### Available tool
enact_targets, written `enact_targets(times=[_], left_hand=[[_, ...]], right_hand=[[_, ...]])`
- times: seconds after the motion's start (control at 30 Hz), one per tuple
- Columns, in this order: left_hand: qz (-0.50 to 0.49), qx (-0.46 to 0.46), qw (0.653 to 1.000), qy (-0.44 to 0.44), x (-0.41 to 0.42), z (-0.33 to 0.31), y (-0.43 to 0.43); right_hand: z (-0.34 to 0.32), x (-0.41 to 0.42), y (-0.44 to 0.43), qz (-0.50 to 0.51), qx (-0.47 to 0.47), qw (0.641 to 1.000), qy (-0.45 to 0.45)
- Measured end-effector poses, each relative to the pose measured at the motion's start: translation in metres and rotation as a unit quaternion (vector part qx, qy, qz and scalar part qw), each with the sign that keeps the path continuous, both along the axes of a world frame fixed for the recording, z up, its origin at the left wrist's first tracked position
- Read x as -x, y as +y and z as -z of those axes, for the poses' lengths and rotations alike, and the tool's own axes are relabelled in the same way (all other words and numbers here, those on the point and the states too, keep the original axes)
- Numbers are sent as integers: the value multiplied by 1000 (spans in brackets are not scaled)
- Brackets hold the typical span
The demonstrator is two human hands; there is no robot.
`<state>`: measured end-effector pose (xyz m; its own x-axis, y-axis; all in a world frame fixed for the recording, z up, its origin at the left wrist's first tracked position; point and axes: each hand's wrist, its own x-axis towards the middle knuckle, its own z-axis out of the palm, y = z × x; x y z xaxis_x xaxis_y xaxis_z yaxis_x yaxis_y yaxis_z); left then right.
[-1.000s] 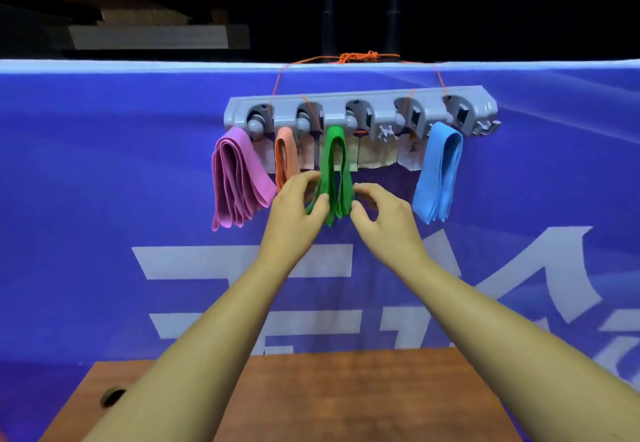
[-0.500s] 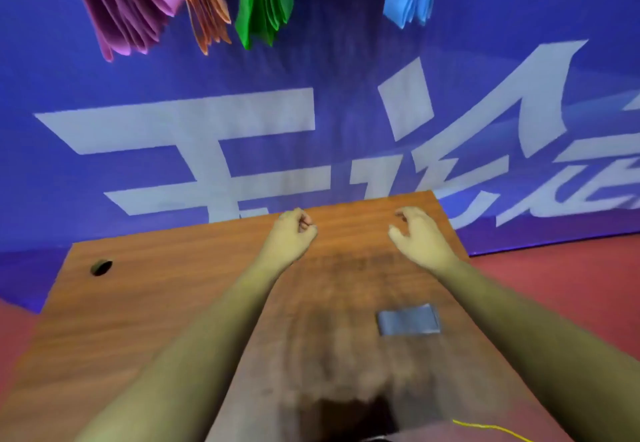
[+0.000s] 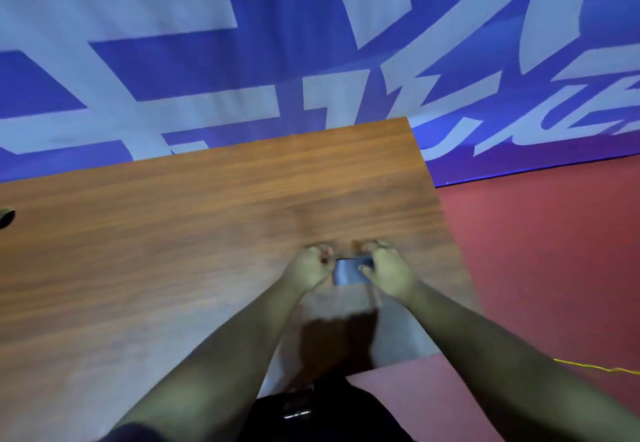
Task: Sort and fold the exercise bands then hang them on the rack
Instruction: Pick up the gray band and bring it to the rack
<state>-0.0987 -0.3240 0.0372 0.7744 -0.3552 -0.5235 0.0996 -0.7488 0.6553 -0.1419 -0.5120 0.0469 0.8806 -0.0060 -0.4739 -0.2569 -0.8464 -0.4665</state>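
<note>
Head view tilted down onto a brown wood-grain table [image 3: 173, 251], frame motion-blurred. Both bare forearms reach forward from the bottom edge and meet near the table's right side. Left hand [image 3: 306, 268] is curled, fingers bent inward, touching the left edge of a small flat grey folded exercise band [image 3: 348, 272] lying on the table. Right hand [image 3: 386, 268] is likewise curled, fingers bent over the band's right and far edge. The band sits between the 2 hands, only its middle strip showing. Both hands look like they pinch its edges, but blur makes the exact finger contact hard to confirm. A dark shadow falls on the table below the hands, between the forearms.

A small dark round hole [image 3: 6, 217] sits in the table at the far left edge of frame. Behind the table hangs a blue banner with large white characters [image 3: 311, 60], filling the top of the view. To the right of the table is a red floor [image 3: 536, 251], with a thin yellow cord [image 3: 595, 368] lying on it near the right edge. At bottom centre, dark clothing [image 3: 311, 417] of the person shows between the arms, and a dark sleeve edge [image 3: 131, 434] shows on the left arm. The rack is out of frame.
</note>
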Motion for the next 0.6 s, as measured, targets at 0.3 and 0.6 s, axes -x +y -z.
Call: enact_targets(times=[0.3,0.6], left_hand=[[16,-3,1000,0,10,48,-20],[22,30,999,-12,12,62,-17]], right_hand=[[43,-4,4,-67,14,998,8],[55,12,-8,-97,-25,992,-82]])
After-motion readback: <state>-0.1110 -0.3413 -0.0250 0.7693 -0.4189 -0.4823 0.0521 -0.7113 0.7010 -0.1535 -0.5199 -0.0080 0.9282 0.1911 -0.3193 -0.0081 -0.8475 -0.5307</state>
